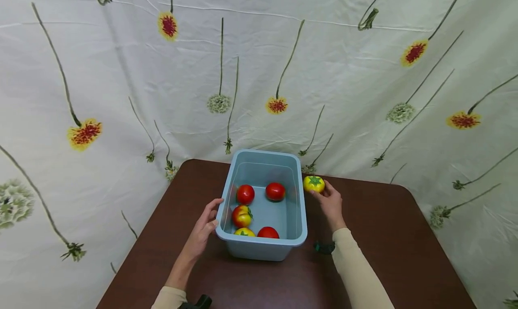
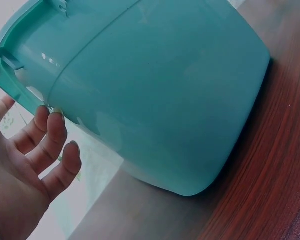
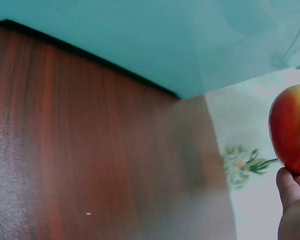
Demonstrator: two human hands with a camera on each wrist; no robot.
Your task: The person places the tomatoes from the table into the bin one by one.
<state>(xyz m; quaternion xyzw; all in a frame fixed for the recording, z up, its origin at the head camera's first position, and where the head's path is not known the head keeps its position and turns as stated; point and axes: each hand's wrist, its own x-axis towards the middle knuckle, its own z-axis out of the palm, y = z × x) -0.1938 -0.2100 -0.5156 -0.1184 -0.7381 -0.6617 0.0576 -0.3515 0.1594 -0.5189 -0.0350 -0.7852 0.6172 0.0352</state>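
Observation:
A light blue plastic bin stands on a dark brown table. Inside it lie several tomatoes: two red ones at the far end, a red-yellow one, a yellow one and a red one near the front wall. My left hand rests with straight fingers against the bin's left rim; its fingers show in the left wrist view. My right hand holds a yellow tomato just right of the bin's far corner; its red underside shows in the right wrist view.
A flower-print cloth hangs behind and around the table. The table's rounded corners lie at the far left and far right. Bare tabletop stretches right of the bin and in front of it.

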